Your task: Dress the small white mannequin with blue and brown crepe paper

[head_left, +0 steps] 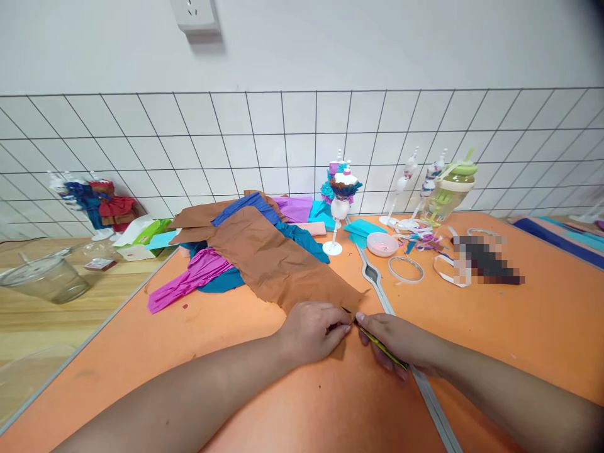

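A wrinkled sheet of brown crepe paper (274, 251) stretches across the orange tabletop, its near corner under my hands. My left hand (311, 330) is closed on the near edge of that paper, fingertips bent inward. A slim yellow-and-black utility knife (382, 346) lies in the grip of my right hand (394, 340), its dark front end touching the paper's corner. A small dark slit shows in the paper by the fingertips. The two hands almost meet. A small brown piece peeks out below my left fingers.
Magenta crepe paper (193, 277) and other coloured sheets pile up behind. White-stemmed decorated figures (335, 245) stand near the wall. A pink bowl (382, 244), tape roll (406, 268) and green-lidded bottle (448, 192) are rightward. A grey zipper-like strip (429, 396) crosses the table; a glass container (51, 283) is left.
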Motion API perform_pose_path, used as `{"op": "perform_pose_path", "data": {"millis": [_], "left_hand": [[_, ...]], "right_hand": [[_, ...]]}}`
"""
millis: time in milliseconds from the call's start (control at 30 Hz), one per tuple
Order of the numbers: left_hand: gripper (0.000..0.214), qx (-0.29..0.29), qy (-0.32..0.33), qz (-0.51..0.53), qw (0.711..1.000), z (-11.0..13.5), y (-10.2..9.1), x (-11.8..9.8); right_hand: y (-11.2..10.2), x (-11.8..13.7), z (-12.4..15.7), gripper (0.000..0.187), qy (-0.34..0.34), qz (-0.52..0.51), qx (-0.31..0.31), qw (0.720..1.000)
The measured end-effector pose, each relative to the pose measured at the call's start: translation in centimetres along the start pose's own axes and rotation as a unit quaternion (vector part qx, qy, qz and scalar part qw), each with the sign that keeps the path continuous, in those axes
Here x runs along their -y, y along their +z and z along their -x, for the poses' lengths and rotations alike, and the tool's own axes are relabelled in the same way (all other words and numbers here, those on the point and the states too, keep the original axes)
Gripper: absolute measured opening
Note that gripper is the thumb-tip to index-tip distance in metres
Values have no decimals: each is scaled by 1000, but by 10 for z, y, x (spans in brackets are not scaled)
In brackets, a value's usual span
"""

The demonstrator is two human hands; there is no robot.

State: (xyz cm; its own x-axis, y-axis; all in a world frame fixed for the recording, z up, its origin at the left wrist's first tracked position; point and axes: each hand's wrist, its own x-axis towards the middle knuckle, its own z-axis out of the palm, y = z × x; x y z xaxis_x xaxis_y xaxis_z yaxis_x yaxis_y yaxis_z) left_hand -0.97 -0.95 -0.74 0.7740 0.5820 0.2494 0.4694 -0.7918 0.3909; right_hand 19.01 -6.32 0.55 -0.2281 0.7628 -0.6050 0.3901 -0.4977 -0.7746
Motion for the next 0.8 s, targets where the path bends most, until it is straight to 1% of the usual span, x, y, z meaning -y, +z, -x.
{"op": "perform_pose_path", "data": {"millis": [100, 267, 400, 533, 667, 800], "left_hand": [[21, -1, 8, -4, 1000, 0, 0, 0], [23, -10, 45, -39, 998, 1, 2, 2], [22, -16, 72, -52, 996, 2, 2, 1], [20, -5, 87, -56, 995, 3, 1, 0], [19, -3, 94, -61, 994, 4, 1, -2], [17, -16, 114, -59, 992, 5, 0, -5]], "right_hand": [[0, 1, 4, 47, -7, 27, -13, 1000], [1, 0, 12, 44, 31, 41, -11, 999], [0, -5, 14, 48, 54, 11, 6, 998], [0, -8, 14, 52, 72, -37, 22, 996], [2, -5, 14, 50, 62, -36, 9, 997], [4, -1, 13, 50, 35, -17, 4, 999]]}}
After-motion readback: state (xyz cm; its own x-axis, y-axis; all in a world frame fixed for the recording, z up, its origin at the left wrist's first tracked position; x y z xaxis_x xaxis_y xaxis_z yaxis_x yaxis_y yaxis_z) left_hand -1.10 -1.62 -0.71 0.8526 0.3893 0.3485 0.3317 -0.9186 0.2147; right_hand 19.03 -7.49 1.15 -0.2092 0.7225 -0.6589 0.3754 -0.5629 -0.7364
